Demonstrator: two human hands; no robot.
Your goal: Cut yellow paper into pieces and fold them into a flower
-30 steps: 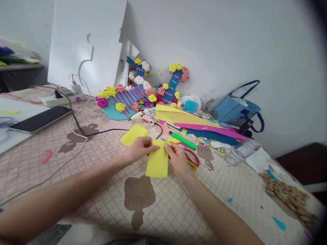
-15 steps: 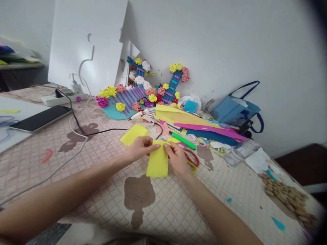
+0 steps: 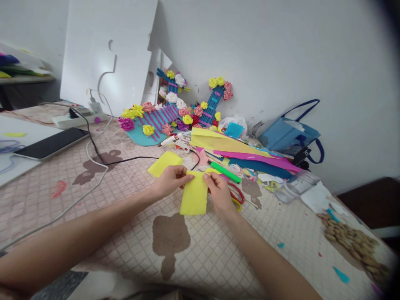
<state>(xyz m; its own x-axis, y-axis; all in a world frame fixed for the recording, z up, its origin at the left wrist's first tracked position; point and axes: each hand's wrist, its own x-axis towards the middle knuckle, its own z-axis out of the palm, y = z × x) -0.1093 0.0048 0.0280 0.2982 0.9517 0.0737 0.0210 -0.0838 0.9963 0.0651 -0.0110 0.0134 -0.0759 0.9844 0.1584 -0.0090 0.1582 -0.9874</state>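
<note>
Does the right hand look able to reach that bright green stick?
Probably yes: the green stick lies just beyond the right hand, apparently uncovered, though that hand would first need to release the yellow paper it pinches.

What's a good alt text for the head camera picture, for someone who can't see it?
A person's left hand and right hand hold a yellow sheet near its upper corners over a patterned tabletop. Behind are a white glue gun and a blue craft piece with colourful flowers.
</note>
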